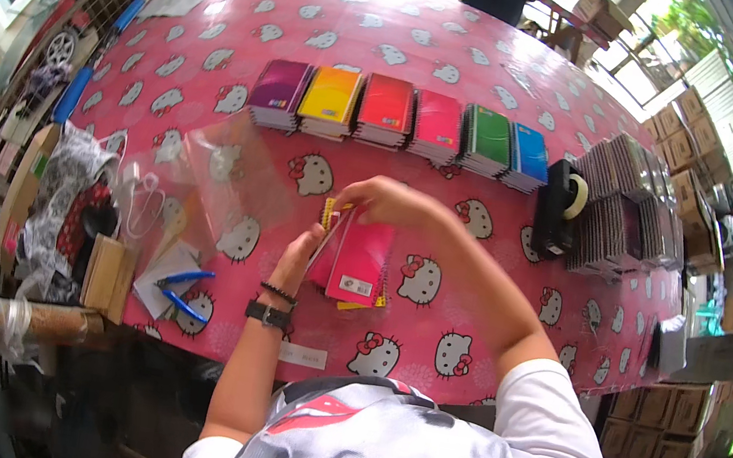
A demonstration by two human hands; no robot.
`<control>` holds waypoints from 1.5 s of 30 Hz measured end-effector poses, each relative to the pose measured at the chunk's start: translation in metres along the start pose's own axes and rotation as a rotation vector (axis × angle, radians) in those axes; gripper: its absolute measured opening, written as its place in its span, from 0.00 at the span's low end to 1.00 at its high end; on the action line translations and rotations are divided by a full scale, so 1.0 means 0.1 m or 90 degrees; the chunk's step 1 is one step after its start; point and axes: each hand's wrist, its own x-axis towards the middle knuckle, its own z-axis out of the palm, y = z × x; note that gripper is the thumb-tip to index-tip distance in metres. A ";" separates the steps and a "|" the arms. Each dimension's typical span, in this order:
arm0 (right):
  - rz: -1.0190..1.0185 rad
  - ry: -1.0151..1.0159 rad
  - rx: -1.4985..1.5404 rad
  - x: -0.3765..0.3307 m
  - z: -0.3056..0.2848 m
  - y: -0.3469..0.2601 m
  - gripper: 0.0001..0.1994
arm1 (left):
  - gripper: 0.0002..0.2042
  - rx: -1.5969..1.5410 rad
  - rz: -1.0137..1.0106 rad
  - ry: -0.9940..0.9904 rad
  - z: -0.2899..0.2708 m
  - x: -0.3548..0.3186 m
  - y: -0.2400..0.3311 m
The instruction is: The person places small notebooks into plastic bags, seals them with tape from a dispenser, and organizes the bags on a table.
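A small bundle of spiral notebooks (362, 261) lies in front of me, a pink cover with a white label uppermost and a yellow edge showing beneath. My left hand (300, 246), with a watch and a beaded bracelet on its wrist, grips the bundle's left side. Over the top edge bends my right hand (381, 197), its fingers closed at the upper left corner, where a yellow spiral notebook edge (328, 212) stands raised. Some fingertips are hidden. Beyond my hands, spiral notebook stacks stand in a row, from a purple stack (279, 93) to a blue stack (527, 155).
A black tape dispenser (555, 215) stands right, beside stacks of bundled notebooks (620, 210). To the left lie a clear plastic bag (237, 176), blue-handled pliers (185, 282) and a wooden block (108, 276). A paper strip (303, 356) rests near the front edge of the pink table (420, 375).
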 end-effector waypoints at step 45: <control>0.333 0.701 -0.827 -2.04 -1.41 1.08 0.05 | 0.33 0.145 0.018 0.060 0.14 -0.04 0.06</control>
